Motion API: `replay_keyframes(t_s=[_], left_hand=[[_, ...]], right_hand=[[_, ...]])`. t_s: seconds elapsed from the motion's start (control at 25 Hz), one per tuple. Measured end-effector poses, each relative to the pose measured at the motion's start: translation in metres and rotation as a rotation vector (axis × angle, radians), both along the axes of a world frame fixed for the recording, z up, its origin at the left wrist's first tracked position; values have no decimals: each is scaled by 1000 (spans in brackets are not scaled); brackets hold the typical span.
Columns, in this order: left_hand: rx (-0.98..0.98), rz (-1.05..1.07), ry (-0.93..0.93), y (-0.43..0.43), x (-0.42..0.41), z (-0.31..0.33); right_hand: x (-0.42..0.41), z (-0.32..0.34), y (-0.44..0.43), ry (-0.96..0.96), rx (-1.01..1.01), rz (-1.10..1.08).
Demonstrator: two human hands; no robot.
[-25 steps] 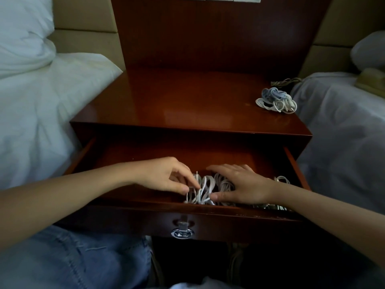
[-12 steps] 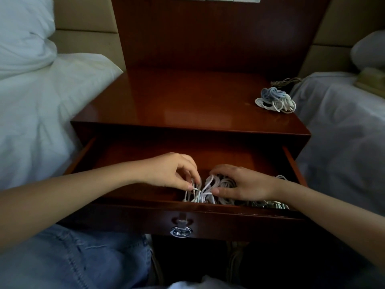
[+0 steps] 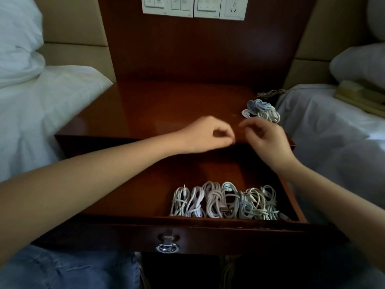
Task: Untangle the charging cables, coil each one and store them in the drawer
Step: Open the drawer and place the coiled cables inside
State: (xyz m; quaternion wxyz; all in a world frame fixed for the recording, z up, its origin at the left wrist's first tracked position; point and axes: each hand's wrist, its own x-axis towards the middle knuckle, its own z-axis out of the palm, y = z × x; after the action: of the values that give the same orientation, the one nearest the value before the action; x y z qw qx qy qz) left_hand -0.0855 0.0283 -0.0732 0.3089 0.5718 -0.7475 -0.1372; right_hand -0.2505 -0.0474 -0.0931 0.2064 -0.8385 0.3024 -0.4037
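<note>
White and pale-blue tangle of cables (image 3: 261,111) lies at the desk's (image 3: 166,109) right rear corner, with both hands empty above its front edge.
Soft, light and springy, the tangle should lift easily by a loose outer loop rather than a plug. Coiled cables (image 3: 225,202) line the open drawer's (image 3: 125,228) front right. The left hand (image 3: 208,135) curls fingers to thumb around nothing; the right hand (image 3: 264,138) hangs loosely spread near the tangle. Half a second ago both were down in the drawer on the coils.
</note>
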Motion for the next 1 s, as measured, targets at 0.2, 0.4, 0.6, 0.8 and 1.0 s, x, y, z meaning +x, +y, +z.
replay_keyframes(t_s=[0.2, 0.4, 0.6, 0.8, 1.0], left_hand=[[53, 301, 171, -88, -28, 7], [221, 287, 349, -138, -43, -2], [176, 217, 520, -140, -27, -7], [258, 149, 535, -130, -9, -8], [264, 109, 453, -112, 6, -4]], right_hand=[[-1, 5, -49, 77, -112, -303], [2, 1, -91, 225, 271, -330], [-14, 4, -100, 115, 323, -199], [-10, 8, -99, 257, 355, -110], [-10, 11, -85, 275, 373, -17]])
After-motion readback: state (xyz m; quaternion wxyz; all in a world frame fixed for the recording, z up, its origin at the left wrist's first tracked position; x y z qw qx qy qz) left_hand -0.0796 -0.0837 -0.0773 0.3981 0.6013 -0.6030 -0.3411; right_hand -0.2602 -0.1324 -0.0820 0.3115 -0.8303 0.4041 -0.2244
